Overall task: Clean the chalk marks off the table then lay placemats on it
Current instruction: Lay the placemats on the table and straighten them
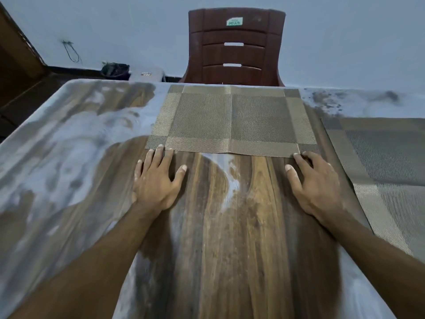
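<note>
While our left hand [156,178] and right hand [315,183] rest open, fingertips on the woven placemat [232,118] at the desk's [218,226] 12 o'clock edge, uneven pushing could skew it over residual chalk.

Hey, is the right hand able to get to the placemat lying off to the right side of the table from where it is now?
Probably yes. The right hand rests open at the far placemat, and only bare table separates it from the right placemat.

Woven, matt placemat [232,118] on wood-grain table [230,226] (chalk-smeared).
</note>
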`<control>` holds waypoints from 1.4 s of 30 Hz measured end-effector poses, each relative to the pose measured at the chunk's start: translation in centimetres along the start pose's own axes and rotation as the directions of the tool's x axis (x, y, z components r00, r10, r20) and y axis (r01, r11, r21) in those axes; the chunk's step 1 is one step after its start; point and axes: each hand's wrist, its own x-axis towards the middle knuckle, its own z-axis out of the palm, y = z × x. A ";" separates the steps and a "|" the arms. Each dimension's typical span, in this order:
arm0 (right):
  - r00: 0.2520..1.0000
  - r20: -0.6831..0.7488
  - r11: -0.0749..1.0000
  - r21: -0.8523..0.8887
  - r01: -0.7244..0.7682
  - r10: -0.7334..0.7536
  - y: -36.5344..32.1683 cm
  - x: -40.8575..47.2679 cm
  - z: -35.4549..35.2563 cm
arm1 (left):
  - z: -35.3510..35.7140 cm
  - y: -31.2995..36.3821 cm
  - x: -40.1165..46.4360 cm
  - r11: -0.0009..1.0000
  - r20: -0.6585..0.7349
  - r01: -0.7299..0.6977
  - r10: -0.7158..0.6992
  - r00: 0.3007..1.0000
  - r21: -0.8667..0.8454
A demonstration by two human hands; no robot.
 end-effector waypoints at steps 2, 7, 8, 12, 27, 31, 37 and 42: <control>1.000 0.004 1.000 -0.007 0.000 0.000 -0.1 0.1 -0.1 | 0.2 -0.2 0.1 1.000 -0.002 0.000 0.000 1.000 0.012; 0.999 -0.015 0.999 0.027 -0.032 0.032 -0.5 -0.1 -0.4 | 0.4 -0.2 0.1 1.000 -0.041 0.000 -0.001 0.999 -0.026; 0.999 -0.010 0.999 0.024 -0.038 0.038 -0.5 -0.1 -0.4 | 0.4 -0.2 0.1 1.000 -0.033 -0.002 0.002 0.999 -0.015; 0.999 0.013 0.999 -0.005 -0.033 0.033 -0.6 0.0 -0.6 | 0.5 -0.3 0.3 0.999 0.010 -0.021 0.020 1.000 0.038; 0.996 0.018 0.997 0.001 -0.083 0.083 -1.1 -0.2 -1.1 | 0.2 -0.2 0.2 0.999 0.007 -0.023 0.023 1.000 0.033; 0.996 0.025 0.996 0.010 -0.086 0.085 -1.0 -0.1 -1.1 | 0.2 -0.3 0.3 0.999 0.018 -0.020 0.019 1.000 0.041; 0.996 0.036 0.997 0.012 -0.082 0.081 -1.2 -0.1 -1.2 | 0.4 -0.4 0.5 0.998 0.036 -0.011 0.009 0.999 0.057; 0.996 0.036 0.997 0.015 -0.082 0.082 -1.1 -0.2 -1.3 | 0.4 -0.4 0.4 0.998 0.036 -0.011 0.008 0.999 0.062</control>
